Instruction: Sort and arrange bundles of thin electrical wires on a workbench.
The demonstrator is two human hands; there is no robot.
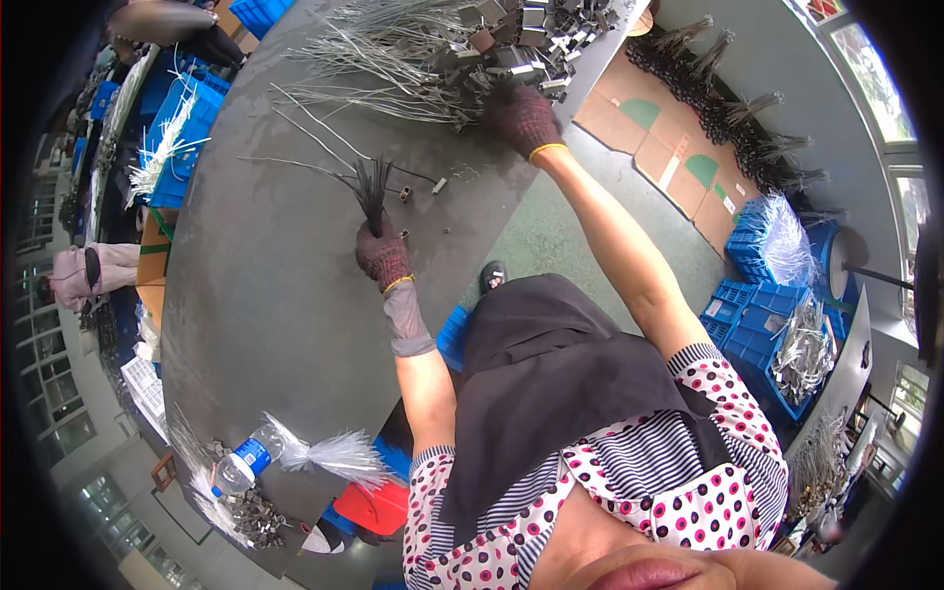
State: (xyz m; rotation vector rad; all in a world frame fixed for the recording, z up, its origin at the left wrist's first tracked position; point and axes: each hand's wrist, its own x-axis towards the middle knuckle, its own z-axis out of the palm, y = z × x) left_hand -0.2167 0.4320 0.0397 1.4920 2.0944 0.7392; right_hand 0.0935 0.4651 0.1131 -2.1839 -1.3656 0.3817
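Note:
My left hand (383, 256), in a dark red knitted glove, is closed around a bundle of thin dark wires (372, 192) whose ends fan out away from me above the grey table (285, 334). My right hand (523, 120), gloved the same way, reaches to the near right edge of a large heap of thin wires with block-shaped metal ends (521, 59). Its fingers are dark and blurred against the heap, so their grip is hidden. Between the hands lie a few loose wires (315, 123) and a small metal block (440, 185).
At the table's near left are a plastic bottle (236, 472), a bundle of clear strands (339, 454) and metal pieces (258, 521). Flattened cardboard (678, 162) with dark wire bundles lies on the right floor. Blue crates (757, 334) stand right; another (187, 147) stands left, where people are visible.

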